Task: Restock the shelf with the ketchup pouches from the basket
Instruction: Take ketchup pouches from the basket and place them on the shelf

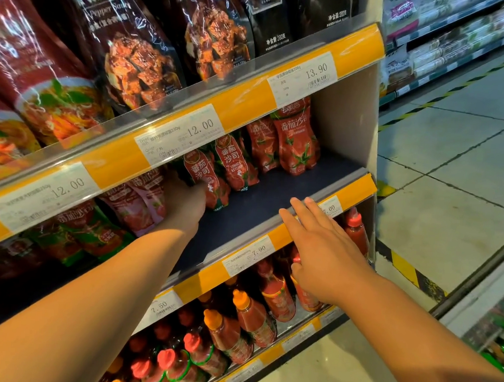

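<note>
Right now the left hand (185, 201) is reached in over the dark shelf (262, 197), its fingers wrapped out of sight around the lower part of a red ketchup pouch (207, 179) that stands upright on the shelf's left half; the thumb and fingertips are hidden behind the pouch and under the price strip (171, 144) above, so how tightly they close cannot be told beyond that the hand is against the pouch and seems to grip it. Just right of that pouch and further back on the shelf stands a second ketchup pouch (236, 163), touching or nearly touching the first. Toward the shelf's rear right corner two more pouches (295, 140) stand side by side against the beige side panel (349, 120). To the left of the held pouch, pinker pouches (138, 204) crowd the shelf. The right hand (321, 248) lies flat, fingers (299, 211) straight and together, resting on the front edge rail of the shelf near a yellow price label (331, 209), holding nothing. Below the shelf, squeeze bottles (252, 317) of red sauce with orange and red caps fill the lower tiers. Above the shelf, dark sauce bags (135, 59) lean behind a clear guard. No basket shows in the view.
</note>
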Available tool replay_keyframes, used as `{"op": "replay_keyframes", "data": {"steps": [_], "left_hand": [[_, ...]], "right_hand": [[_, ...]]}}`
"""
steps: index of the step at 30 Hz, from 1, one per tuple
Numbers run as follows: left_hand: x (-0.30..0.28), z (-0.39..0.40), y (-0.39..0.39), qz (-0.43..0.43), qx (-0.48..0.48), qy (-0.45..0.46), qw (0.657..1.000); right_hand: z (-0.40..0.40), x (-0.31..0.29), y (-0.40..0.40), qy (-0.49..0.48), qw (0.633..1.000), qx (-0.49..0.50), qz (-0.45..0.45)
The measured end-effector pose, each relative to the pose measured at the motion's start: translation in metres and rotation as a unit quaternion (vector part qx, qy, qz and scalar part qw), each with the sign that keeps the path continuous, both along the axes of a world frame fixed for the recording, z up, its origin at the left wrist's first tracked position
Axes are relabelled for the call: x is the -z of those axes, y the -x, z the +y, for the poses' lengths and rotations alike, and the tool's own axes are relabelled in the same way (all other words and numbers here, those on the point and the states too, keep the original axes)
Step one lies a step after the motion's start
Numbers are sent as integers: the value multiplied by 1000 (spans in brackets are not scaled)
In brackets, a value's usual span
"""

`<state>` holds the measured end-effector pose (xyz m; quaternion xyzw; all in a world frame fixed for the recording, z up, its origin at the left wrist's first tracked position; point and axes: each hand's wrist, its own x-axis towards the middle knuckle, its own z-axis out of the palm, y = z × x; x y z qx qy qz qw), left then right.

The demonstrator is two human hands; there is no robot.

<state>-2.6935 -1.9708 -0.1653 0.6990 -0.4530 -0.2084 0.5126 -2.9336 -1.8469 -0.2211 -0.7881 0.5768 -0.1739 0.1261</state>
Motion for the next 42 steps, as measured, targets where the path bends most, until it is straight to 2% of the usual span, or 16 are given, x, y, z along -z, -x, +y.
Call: {"op": "replay_keyframes", "data": {"steps": [3, 7, 10, 24, 27, 29, 32, 34, 36, 39, 42], "left_hand": [[1, 1, -3, -15, 12, -12, 1000], [3, 6, -4, -93, 15, -34, 995], [3, 10, -2, -116, 14, -16, 993], [4, 20, 4, -132, 11, -20, 991], [-9, 55, 16, -103, 4, -5, 995], [-13, 105, 29, -73, 43, 45, 995], [-2, 182, 71, -84, 208, 89, 970], [14, 202, 110, -77, 318, 52, 944], [34, 205, 157, -127, 390, 16, 912], [62, 196, 227, -236, 462, -2, 855], [83, 183, 279, -334, 492, -38, 803]], "right_hand": [[0, -1, 0, 0, 1000, 0, -1], [0, -1, 1, -1, 1000, 0, -3], [0, -1, 1, -3, 1000, 0, -3], [4, 1, 8, 15, 1000, -18, -15], [10, -1, 14, 32, 999, -24, -25], [11, -5, 23, 45, 998, -6, -52], [11, -14, 46, 94, 987, 58, -119], [15, -18, 70, 135, 969, 115, -171], [23, -22, 103, 171, 943, 183, -218], [36, -24, 160, 202, 884, 306, -289], [49, -13, 224, 196, 800, 438, -361]]}}
